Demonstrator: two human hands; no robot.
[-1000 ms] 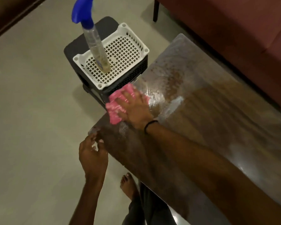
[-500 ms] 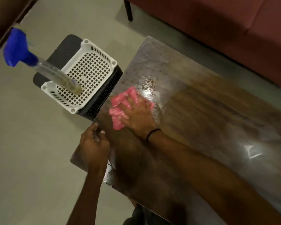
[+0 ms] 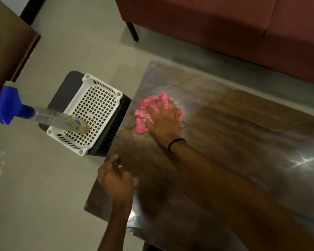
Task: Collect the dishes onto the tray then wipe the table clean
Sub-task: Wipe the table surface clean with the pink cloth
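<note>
**A:** In the head view, where are the hands?

**B:** The right hand [image 3: 163, 122] lies flat, fingers spread, pressing the pink cloth [image 3: 143, 116] onto the surface [image 3: 243, 142] near its far left corner. The left hand [image 3: 116, 178] sits at the near left edge. It is blurred, so I cannot tell whether its fingers grasp the rim or only rest there.

**A:** Any dishes?

**B:** None that I can see. The white basket [image 3: 101, 82] just beside the surface holds only a spray bottle [image 3: 62, 120], which leans with its blue head [image 3: 7, 105] hanging out past the rim.

**A:** What worries you?

**B:** The cloth is close to the edge that faces the basket. A long stroke that way could overshoot and knock the basket. The bottle looks top-heavy, so I think a knock could tip it onto the floor [image 3: 34, 178].

**A:** And the wet patch?

**B:** There is a sheen beside the cloth. Pushed outward, that liquid would probably drip over the edge. The left hand could also slide if it leans on a slick spot.
</note>
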